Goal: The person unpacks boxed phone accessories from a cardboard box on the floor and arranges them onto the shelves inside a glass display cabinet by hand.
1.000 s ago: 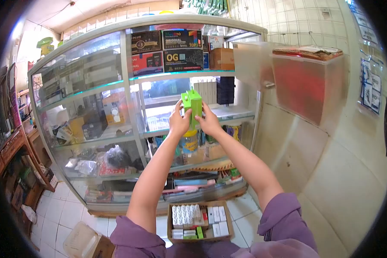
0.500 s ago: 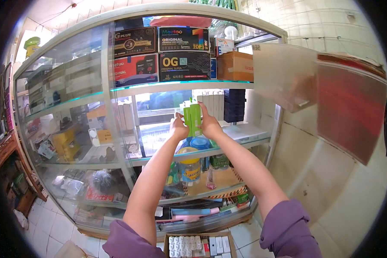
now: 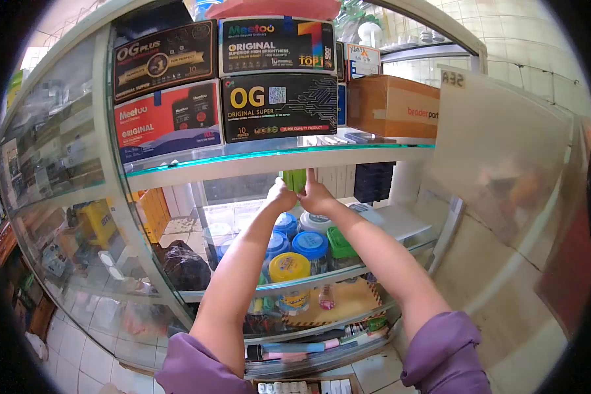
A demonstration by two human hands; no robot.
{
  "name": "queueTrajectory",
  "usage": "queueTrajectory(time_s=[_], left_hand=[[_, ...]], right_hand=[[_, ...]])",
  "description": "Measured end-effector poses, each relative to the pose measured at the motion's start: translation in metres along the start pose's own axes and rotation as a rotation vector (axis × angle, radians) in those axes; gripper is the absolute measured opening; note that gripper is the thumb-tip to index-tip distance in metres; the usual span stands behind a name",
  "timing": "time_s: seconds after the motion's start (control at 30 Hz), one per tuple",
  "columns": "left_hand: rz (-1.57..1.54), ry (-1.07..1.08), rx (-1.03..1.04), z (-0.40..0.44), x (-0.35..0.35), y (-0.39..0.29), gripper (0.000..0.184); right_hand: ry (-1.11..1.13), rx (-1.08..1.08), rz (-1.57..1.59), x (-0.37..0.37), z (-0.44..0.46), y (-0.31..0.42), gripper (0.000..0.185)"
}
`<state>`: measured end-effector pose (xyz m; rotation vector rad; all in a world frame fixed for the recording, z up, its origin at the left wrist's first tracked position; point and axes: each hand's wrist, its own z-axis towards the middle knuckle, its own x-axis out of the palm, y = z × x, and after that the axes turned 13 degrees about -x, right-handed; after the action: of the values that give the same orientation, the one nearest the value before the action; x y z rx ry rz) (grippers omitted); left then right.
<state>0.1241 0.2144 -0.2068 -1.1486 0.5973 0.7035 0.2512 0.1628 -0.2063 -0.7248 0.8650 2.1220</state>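
Inside the middle compartment of the glass cabinet point(image 3: 269, 161), my left hand point(image 3: 282, 195) and my right hand point(image 3: 314, 194) grip slim bright green boxes point(image 3: 295, 180) from either side. The boxes stand upright, and the shelf edge above hides their tops. White upright boxes point(image 3: 330, 177) stand behind my right hand, with a dark stack point(image 3: 373, 181) to their right. Below my hands are jars with blue lids point(image 3: 310, 243), a green-lidded jar point(image 3: 341, 241) and a yellow-lidded jar point(image 3: 289, 266).
Printed cartons, among them a black OG box point(image 3: 281, 108) and a brown carton point(image 3: 393, 108), fill the upper shelf. A translucent panel point(image 3: 499, 125) juts out at right. Sliding glass point(image 3: 52, 190) covers the left side. A box of small white items point(image 3: 302, 386) sits on the floor.
My view has come closer to the cabinet. Both hands have reached deeper under the upper shelf with the green boxes, whose tops are now hidden. More jars show below.
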Motion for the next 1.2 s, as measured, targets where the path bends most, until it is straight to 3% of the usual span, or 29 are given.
queueTrajectory(time_s=[0.17,0.23,0.37,0.43,0.47,0.53,0.57,0.63,0.7,0.77,0.83,0.97,1.1,1.2], left_hand=[[-0.115,0.029,0.070,0.017,0.012,0.015,0.055],[-0.056,0.198,0.135,-0.003,-0.017,0.004,0.056],[-0.376,0.354,0.203,0.039,0.030,0.044,0.058],[-0.149,0.422,0.324,-0.006,-0.001,0.013,0.067],[0.309,0.313,0.278,-0.029,-0.013,0.000,0.069],[0.702,0.343,0.265,-0.048,-0.027,-0.010,0.073],[0.896,0.367,0.277,-0.058,-0.035,-0.015,0.075],[0.976,0.626,0.407,-0.078,-0.042,-0.019,0.070],[0.619,0.526,0.332,-0.112,-0.044,-0.004,0.051],[0.250,0.351,0.258,-0.150,-0.046,0.011,0.035],[0.224,0.347,0.179,-0.204,-0.065,0.013,0.057],[0.002,-0.017,0.353,-0.335,-0.079,0.046,0.058],[-0.162,-0.042,0.360,-0.459,-0.077,0.076,0.059],[-0.237,-0.012,0.321,-0.525,-0.065,0.099,0.058]], right_hand=[[0.008,0.026,0.020,0.007,-0.009,0.012,0.098],[0.019,-0.001,0.043,0.008,-0.010,0.011,0.097],[-0.023,-0.168,-0.082,0.040,-0.008,-0.021,0.103],[0.042,-0.185,-0.091,0.025,-0.015,-0.012,0.105],[0.195,-0.106,0.002,0.009,-0.021,0.005,0.101],[0.496,0.057,0.194,-0.016,-0.038,0.036,0.092],[0.497,0.066,0.197,-0.019,-0.049,0.044,0.092],[0.424,-0.062,-0.070,-0.022,-0.076,0.058,0.088],[0.370,-0.026,-0.085,-0.036,-0.111,0.091,0.083],[0.237,-0.148,-0.110,-0.029,-0.143,0.092,0.081],[0.208,-0.092,-0.032,-0.057,-0.187,0.137,0.075],[-0.004,-0.053,0.239,-0.067,-0.284,0.176,0.065],[-0.057,0.081,0.488,-0.057,-0.384,0.210,0.062],[-0.020,0.129,0.506,-0.031,-0.452,0.207,0.062]])
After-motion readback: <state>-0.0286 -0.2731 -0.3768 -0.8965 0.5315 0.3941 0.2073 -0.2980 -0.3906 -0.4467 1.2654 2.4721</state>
